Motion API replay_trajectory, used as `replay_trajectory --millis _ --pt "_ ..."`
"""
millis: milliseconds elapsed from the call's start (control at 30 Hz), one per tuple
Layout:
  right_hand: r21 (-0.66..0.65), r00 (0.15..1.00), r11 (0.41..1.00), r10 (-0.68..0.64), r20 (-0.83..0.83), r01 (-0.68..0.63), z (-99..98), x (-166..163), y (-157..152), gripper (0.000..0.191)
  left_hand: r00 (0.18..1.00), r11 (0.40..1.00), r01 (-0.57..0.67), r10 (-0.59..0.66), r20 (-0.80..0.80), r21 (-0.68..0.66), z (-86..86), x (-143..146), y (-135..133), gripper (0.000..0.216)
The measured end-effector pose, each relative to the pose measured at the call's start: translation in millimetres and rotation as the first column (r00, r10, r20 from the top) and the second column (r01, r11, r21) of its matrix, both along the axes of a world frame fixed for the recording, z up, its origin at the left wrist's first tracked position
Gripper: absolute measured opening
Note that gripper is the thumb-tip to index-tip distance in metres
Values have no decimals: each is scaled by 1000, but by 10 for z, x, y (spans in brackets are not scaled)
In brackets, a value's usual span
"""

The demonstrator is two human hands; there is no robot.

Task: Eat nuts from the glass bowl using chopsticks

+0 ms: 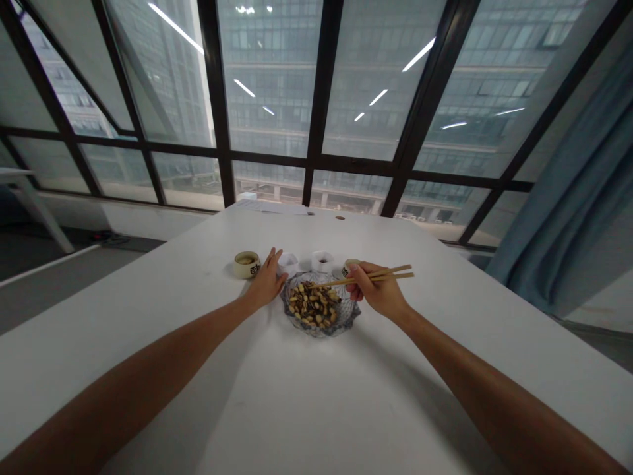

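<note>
A clear glass dish (pixel 346 321) of mixed nuts and seeds (pixel 313 305) sits on the white table (pixel 306 396). My left hand (pixel 267 280) lies flat with fingers stretched out, touching the dish's left rim. My right hand (pixel 378 290) grips a pair of wooden chopsticks (pixel 390 273) whose tips point left over the nuts. Behind the dish stand several small cups: a beige cup (pixel 246 264) at the left, two white cups (pixel 288 262) (pixel 322 260) in the middle, and one (pixel 349 265) partly hidden by my right hand.
Papers (pixel 270 206) lie at the table's far edge near a small dark spot (pixel 339 217). Large dark-framed windows (pixel 321 132) rise behind the table. A blue curtain (pixel 578 191) hangs at the right. Another white table's edge (pixel 20 178) shows at the far left.
</note>
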State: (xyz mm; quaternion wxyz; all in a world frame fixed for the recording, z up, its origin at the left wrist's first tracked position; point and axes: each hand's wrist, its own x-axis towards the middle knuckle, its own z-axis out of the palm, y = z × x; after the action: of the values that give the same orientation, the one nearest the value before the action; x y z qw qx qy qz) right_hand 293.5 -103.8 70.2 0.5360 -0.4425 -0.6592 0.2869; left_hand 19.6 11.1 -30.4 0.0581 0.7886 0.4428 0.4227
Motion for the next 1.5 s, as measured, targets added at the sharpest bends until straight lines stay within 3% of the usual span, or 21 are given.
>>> replay_trajectory --millis 200,600,933,1033,1133,1300,1500 --pt "-38 992 999 -41 -123 37 1 27 47 61 1000 999 -5 6 28 -37 -32 3 36 69" --pt "-24 980 997 -82 -181 79 -64 42 101 63 1000 997 -10 11 10 -79 -35 -21 29 72" --pt "-16 992 1000 -7 -125 5 -94 11 97 60 1000 998 -17 16 -14 -59 -96 -30 83 73" --pt "-25 984 1000 -23 -178 19 -128 52 142 60 997 999 -39 40 -63 20 -85 -18 59 70" --pt "-92 934 993 -99 -344 71 -200 106 213 61 984 984 -58 86 -158 170 -17 10 -24 62" --pt "-304 774 948 -259 -578 91 -384 160 245 51 916 937 -99 218 -336 336 219 -14 -247 60" --pt "-374 670 923 -333 -664 88 -567 190 154 37 906 909 -220 325 -271 355 406 -305 -346 56"
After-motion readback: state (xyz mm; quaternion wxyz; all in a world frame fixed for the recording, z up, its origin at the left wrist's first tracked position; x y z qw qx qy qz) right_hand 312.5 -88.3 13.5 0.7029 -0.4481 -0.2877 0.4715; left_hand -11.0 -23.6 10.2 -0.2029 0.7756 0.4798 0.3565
